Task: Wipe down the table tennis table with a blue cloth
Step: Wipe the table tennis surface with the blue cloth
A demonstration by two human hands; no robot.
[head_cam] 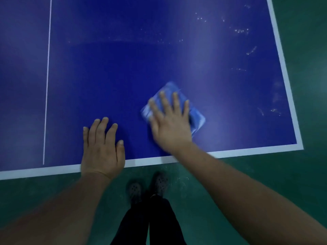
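Note:
The blue table tennis table (pixel 123 76) fills the upper part of the view, edged in white, with a thin white centre line (pixel 47 82) at the left. A folded blue cloth (pixel 197 119) lies flat on it near the front right corner. My right hand (pixel 169 122) presses on the cloth with straight, spread fingers and looks blurred. Flat on the bare surface beside the front edge rests my left hand (pixel 102 147), fingers straight. White specks and smears (pixel 240 30) dot the far right part of the table.
The table's right edge (pixel 283 68) and front edge (pixel 150 160) meet at a corner (pixel 299 147). Green floor (pixel 265 174) lies beyond both edges. My feet in dark perforated shoes (pixel 146 188) stand on it just below the front edge.

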